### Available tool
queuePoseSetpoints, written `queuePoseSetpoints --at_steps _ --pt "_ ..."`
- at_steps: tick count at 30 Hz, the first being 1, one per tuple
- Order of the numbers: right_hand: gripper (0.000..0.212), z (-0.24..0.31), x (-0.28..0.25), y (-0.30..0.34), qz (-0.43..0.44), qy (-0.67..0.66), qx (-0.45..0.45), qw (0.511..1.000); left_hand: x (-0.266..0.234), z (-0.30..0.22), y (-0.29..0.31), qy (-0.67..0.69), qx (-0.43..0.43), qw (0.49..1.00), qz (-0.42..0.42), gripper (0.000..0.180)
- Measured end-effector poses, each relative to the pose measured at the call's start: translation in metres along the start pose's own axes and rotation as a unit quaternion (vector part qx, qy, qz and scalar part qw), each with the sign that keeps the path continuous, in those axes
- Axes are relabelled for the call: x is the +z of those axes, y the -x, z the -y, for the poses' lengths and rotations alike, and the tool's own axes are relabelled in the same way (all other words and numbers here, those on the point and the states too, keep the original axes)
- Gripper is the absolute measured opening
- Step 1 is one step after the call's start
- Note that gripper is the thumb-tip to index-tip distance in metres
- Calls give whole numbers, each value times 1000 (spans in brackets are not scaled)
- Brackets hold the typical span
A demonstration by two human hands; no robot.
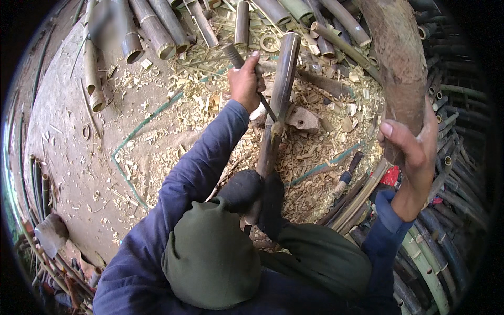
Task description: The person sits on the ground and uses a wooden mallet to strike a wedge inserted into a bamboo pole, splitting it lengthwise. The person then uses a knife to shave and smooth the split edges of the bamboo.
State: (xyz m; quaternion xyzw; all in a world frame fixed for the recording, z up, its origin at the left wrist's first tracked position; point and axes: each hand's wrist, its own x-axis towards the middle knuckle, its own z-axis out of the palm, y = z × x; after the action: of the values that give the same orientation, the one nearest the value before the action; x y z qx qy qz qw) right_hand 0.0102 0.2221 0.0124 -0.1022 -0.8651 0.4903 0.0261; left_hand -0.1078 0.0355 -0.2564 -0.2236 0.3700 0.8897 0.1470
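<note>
My left hand (245,85) is closed round a chisel (268,108), its dark handle sticking out above the fist. The chisel's tip meets the side of a brown bamboo pole (286,65), near a node. That pole slants up from between my dark-covered feet (242,188) and passes over a wooden block (305,119). On the right, my right hand (415,149) grips the narrower lower part of a thick wooden mallet (396,47), which rises past the upper edge of the view. The mallet is apart from the chisel.
Bamboo shavings (205,110) cover the ground around the block. Cut bamboo tubes (149,29) lie along the far side. More poles (430,257) are stacked at the right. A knife-like tool with a dark handle (353,164) rests near my right knee. Green cord (137,131) crosses the sheet.
</note>
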Motion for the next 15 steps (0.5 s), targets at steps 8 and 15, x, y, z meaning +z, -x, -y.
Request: queuePoseSetpoints --at_steps 8,15 --pt "86 -5 -7 14 -18 5 5 1000 24 -7 8 -29 74 997 -12 28" --pt "64 22 -15 14 -44 32 -55 997 37 -3 24 -81 88 993 8 18"
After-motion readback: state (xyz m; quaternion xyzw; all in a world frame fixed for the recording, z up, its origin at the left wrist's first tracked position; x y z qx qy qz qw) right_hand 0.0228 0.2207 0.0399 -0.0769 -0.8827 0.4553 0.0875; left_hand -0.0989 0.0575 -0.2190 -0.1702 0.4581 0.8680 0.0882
